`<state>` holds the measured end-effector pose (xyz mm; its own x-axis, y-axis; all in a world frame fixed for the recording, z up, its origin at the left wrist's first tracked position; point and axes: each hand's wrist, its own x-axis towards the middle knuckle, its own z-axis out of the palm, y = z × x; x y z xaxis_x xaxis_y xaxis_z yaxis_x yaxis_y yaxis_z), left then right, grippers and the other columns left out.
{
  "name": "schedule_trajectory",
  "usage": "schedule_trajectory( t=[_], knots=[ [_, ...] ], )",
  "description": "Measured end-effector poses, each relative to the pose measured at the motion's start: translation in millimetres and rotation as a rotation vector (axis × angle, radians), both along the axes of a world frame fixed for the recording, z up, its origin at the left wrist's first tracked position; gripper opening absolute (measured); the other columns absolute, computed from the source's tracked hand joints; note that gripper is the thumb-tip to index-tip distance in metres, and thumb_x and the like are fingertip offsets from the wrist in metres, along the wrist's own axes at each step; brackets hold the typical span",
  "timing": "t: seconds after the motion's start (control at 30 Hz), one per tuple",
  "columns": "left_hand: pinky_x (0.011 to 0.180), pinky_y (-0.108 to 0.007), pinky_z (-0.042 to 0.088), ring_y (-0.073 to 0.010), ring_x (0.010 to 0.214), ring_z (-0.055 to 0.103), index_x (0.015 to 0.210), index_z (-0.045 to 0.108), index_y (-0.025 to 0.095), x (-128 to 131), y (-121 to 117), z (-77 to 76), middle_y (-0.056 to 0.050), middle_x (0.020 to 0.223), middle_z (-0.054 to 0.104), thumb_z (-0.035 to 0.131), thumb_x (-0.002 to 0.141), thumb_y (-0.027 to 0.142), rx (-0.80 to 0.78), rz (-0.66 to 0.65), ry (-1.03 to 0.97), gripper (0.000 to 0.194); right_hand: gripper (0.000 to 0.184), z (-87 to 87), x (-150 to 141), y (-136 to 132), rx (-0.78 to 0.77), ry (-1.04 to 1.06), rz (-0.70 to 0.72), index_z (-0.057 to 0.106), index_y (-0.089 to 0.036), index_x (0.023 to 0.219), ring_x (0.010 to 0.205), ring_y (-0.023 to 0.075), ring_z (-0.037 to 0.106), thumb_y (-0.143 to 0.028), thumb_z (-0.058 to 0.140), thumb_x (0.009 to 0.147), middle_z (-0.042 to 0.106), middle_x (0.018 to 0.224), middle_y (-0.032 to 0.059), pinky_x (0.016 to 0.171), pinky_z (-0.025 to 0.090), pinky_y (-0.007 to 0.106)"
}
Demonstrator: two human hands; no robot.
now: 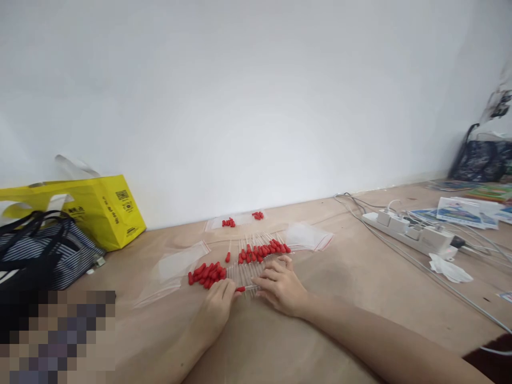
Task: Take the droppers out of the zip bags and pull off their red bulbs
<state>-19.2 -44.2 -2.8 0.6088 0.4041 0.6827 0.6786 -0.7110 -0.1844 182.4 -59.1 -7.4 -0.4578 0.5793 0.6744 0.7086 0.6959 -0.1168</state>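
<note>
On my left, a yellow bag (114, 213) with black print and pale handles sits against the white wall (256, 106), and on its near side I see a dark striped bag (78, 261). On my right lies a white power strip (401, 238) crowded with plugs, with cables (476, 309) running past it and a crumpled white tissue (451, 268) near it. Beyond are printed cards (460, 212) and, far right, a dark patterned bag (480, 161).

On the table (380, 288), the bulbs (207, 274) lie between the bag (108, 208) at left and the power strip (414, 234) at right.
</note>
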Motion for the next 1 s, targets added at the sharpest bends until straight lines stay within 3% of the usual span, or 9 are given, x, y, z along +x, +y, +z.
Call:
schedule_trajectory(
  t=[0.23, 0.3, 0.4, 0.63, 1.0],
  knots=[
    [0.072, -0.032, 0.039, -0.0188, 0.080, 0.055, 0.090, 0.057, 0.017, 4.9, -2.6, 3.2, -0.006, 0.086, 0.063, 0.035, 0.088, 0.027, -0.022, -0.058, -0.007, 0.025, 0.021, -7.1, -3.4, 3.7, 0.044, -0.071, -0.001, 0.060, -0.024, 0.092, 0.072, 0.0156, 0.045, -0.022, 0.041, 0.084, 0.057, 0.063, 0.0010, 0.082, 0.021, 0.040],
    [0.078, -0.036, 0.036, -0.0195, 0.085, 0.055, 0.086, 0.060, 0.020, 5.3, -2.7, 4.7, -0.004, 0.091, 0.065, 0.038, 0.087, 0.026, -0.023, -0.072, -0.003, 0.023, 0.020, -6.3, -2.4, 2.7, 0.040, -0.074, 0.015, 0.060, -0.023, 0.090, 0.072, 0.0154, 0.044, -0.022, 0.042, 0.083, 0.057, 0.062, 0.0009, 0.082, 0.020, 0.039],
    [0.083, -0.039, 0.032, -0.0184, 0.084, 0.055, 0.076, 0.062, 0.022, 5.4, -3.8, 5.9, 0.000, 0.088, 0.067, 0.043, 0.085, 0.023, -0.044, -0.073, -0.016, 0.021, 0.019, -4.8, -0.8, 0.9, 0.003, -0.074, 0.040, 0.061, -0.023, 0.085, 0.071, 0.0152, 0.043, -0.020, 0.042, 0.081, 0.057, 0.061, 0.0006, 0.082, 0.020, 0.039],
    [0.087, -0.042, 0.029, -0.0180, 0.085, 0.055, 0.072, 0.063, 0.026, 1.8, -5.3, 4.7, 0.003, 0.087, 0.068, 0.050, 0.080, 0.022, -0.070, -0.045, 0.017, 0.015, 0.020, -2.8, 1.4, -1.7, -0.059, -0.067, 0.063, 0.061, -0.023, 0.081, 0.071, 0.0156, 0.044, -0.020, 0.042, 0.081, 0.055, 0.058, 0.0007, 0.082, 0.021, 0.039],
    [0.087, -0.043, 0.029, -0.0184, 0.082, 0.054, 0.072, 0.063, 0.026, 1.7, -7.5, 6.7, 0.004, 0.081, 0.069, 0.046, 0.082, 0.022, -0.067, -0.072, 0.014, 0.020, 0.020, -1.6, 3.9, -3.4, -0.117, -0.049, 0.089, 0.061, -0.023, 0.081, 0.070, 0.0153, 0.043, -0.021, 0.042, 0.081, 0.057, 0.058, 0.0005, 0.081, 0.022, 0.038]
  ],
)
